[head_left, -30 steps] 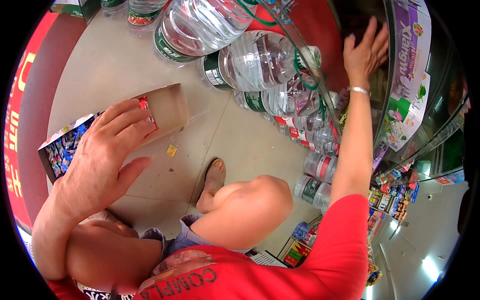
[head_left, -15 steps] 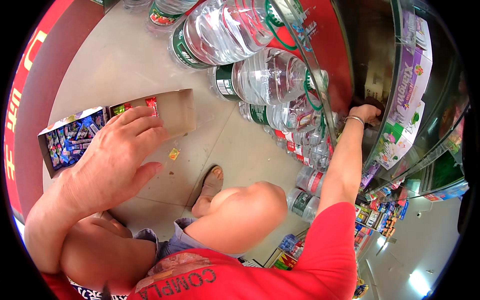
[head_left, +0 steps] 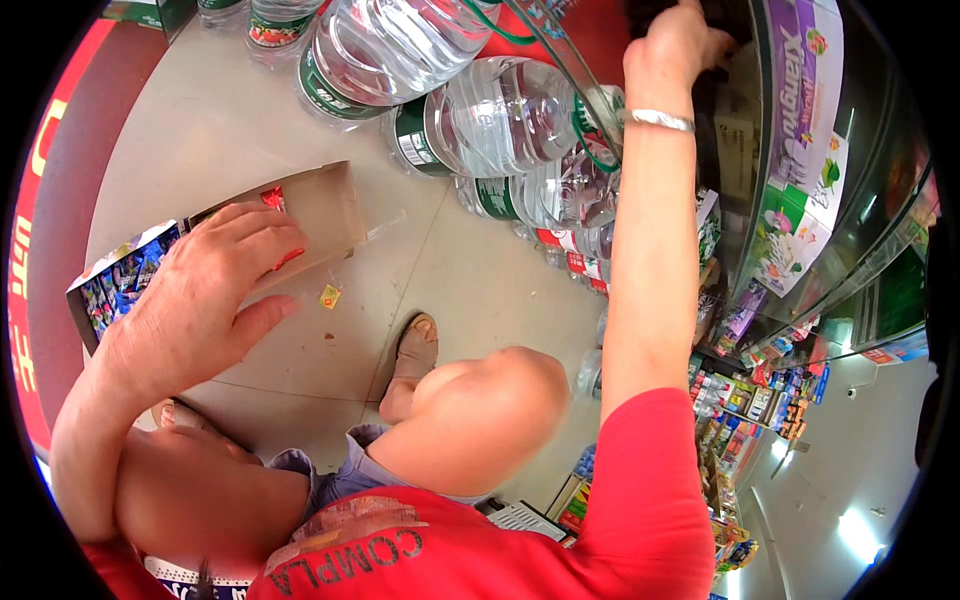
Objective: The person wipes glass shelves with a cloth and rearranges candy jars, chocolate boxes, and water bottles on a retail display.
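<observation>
My left hand (head_left: 205, 290) hovers over an open cardboard box (head_left: 340, 205) on the floor, its fingers loosely stretched and apart, holding nothing that shows. A small red packet (head_left: 273, 198) lies in that box near my fingertips. Against it stands a second box packed with blue wrapped pieces (head_left: 125, 280), partly covered by my wrist. My right arm, with a silver bangle (head_left: 658, 121), stretches far forward to a dark opening beside the glass display case. There my right hand (head_left: 672, 48) is bent inward; its fingers are mostly hidden in shadow, and any grip cannot be made out.
Large clear water bottles (head_left: 500, 115) with green caps stand in a row ahead. The glass case (head_left: 850, 270) on the right holds purple-and-white cartons (head_left: 800, 130). A yellow wrapper (head_left: 330, 296) lies on the tiles. Stocked shelves (head_left: 740, 400) stand at the far right.
My right hand has reached farther forward along the display case, and the arm is straighter. My left hand stays over the boxes. The view has shifted slightly.
</observation>
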Available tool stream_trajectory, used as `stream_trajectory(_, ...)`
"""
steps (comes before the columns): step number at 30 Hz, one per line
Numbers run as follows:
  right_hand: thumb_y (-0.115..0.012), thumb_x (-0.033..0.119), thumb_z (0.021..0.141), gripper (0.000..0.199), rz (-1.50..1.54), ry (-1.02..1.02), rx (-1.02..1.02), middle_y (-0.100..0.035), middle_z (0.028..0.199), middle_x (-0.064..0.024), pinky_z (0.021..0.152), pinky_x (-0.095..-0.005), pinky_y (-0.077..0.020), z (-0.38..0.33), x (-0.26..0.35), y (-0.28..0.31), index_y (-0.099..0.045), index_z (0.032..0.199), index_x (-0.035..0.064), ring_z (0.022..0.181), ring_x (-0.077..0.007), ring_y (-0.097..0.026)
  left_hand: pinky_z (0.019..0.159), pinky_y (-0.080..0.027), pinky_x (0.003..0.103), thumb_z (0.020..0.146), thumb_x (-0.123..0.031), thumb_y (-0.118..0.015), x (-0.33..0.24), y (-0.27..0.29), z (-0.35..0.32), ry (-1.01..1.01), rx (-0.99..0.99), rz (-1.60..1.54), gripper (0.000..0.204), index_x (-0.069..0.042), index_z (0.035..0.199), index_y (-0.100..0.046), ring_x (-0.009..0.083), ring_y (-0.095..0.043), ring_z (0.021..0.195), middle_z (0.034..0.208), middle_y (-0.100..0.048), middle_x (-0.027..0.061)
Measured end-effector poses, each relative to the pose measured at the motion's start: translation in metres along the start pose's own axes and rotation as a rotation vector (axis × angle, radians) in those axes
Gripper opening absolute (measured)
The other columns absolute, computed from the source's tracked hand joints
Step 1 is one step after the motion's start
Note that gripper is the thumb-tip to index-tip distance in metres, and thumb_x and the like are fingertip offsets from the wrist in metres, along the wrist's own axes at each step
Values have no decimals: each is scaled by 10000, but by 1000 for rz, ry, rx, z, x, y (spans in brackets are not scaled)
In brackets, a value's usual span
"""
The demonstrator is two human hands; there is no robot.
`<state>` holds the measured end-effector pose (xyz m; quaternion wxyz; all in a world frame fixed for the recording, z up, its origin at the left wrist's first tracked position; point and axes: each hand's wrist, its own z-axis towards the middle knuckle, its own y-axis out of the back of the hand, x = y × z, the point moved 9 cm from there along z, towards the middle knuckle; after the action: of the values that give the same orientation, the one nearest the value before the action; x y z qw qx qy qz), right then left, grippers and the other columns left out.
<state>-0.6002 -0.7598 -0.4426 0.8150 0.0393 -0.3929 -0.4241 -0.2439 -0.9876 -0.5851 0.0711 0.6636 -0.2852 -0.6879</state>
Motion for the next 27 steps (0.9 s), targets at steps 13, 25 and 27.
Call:
stream_trajectory(13,-474,62,888,521,327,-374,-292,-423,1358,-261,1002,-412,-440,86,-177,148,-311,1347,-121,1203,-333,-482,924,-444,435,793,-103,-697,28,-7,-8,151,50,46,410,8,1167,-573,380,-550,1079,1114,-607,211)
stream_trajectory(25,-483,114,898,586,366,-455,-452,-287,1407,-327,1049,-462,-357,98,-197,182,-252,1379,-128,1287,-407,-327,888,-475,457,832,-224,-664,44,-12,-21,161,105,119,409,-10,1169,-579,382,-589,1018,1058,-625,220)
stream_trajectory(27,-485,123,899,598,339,-390,-431,-264,1416,-338,1057,-470,-344,91,-179,170,-243,1385,-129,1301,-420,-302,883,-477,450,836,-218,-654,49,-13,-21,169,122,100,385,-6,1151,-591,380,-596,1005,1048,-627,215)
